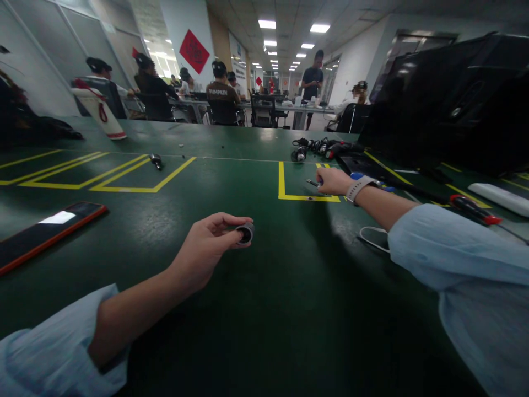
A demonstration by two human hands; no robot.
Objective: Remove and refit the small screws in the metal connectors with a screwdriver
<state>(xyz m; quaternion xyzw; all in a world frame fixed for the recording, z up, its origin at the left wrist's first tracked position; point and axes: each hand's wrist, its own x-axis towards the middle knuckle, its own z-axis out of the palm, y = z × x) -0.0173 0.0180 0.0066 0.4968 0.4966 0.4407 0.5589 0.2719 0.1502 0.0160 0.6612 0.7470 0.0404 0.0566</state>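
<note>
Over the near middle of the table, my left hand (209,242) is closed on a short, hollow, dark grey metal sleeve (247,234). Its open end faces me, with the thumb at the rim. My right hand (333,181) reaches forward over a square of yellow tape (281,182), its fingers curled together. A small metal piece (313,183) pokes out at the fingertips, and the rest of it is hidden by the hand. Blue handles (387,188) show behind the right wrist; whether they belong to that piece I cannot tell.
Dark metal parts and cables (303,151) lie beyond my right hand. A red-and-black screwdriver (473,208) and a white cord loop (374,237) are at the right. An orange-cased phone (49,229) lies left; a small metal part (156,161) sits farther back. Several people sit beyond.
</note>
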